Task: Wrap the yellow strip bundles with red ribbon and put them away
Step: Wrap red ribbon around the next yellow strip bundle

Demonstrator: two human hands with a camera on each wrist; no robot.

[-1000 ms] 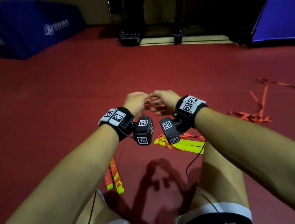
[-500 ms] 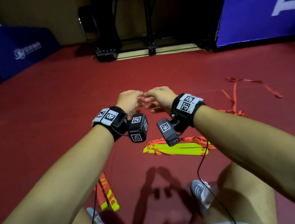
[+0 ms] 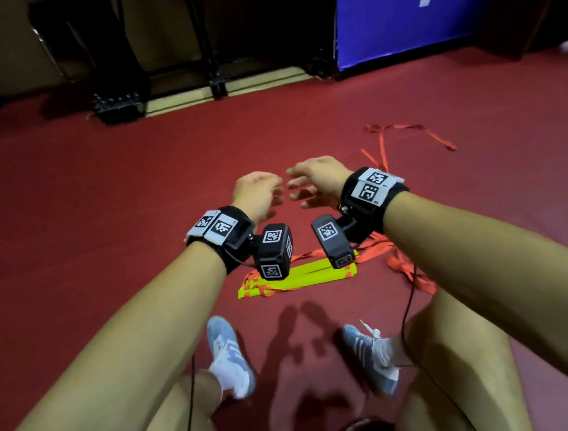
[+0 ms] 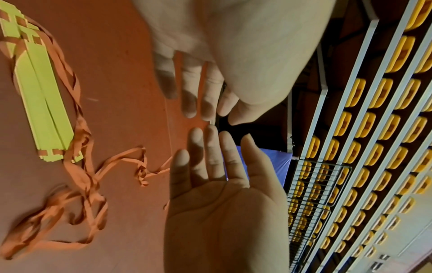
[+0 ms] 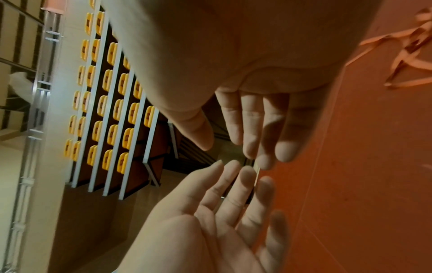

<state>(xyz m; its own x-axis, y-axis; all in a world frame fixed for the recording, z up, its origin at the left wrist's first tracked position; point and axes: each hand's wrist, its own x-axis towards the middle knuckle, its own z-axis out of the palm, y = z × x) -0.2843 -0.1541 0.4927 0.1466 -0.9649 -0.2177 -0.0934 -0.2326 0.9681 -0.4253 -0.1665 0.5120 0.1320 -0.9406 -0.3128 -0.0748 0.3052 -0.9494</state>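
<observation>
Hands first: my left hand and right hand hang over the floor, both empty. The bundle lies flat on the floor below my wrists, nearer to me than the hands and apart from them. From the head view the two wrist cameras cover part of its far edge. Ribbon runs loosely along the bundle's side and across its ends, then trails off to my right into a tangled heap. A second ribbon lies farther out on the right, well apart from the first. My shoes stand just behind the bundle, and a thin cable hangs from my right wrist. A blue panel stands at the far edge of the floor, and rows of yellow seats rise beyond it.

Both forearms reach forward and the hands turn inward, palms facing each other. The fingers are straight and a little spread, tips of one hand close to the tips of the other; I cannot tell whether any touch.

The bundle is flat, stiff-looking yellow-green strips stacked side by side, with small red squares at each end. The ribbon is a thin, limp orange-red band, twisted in places. The floor is a smooth, matte dark red.
</observation>
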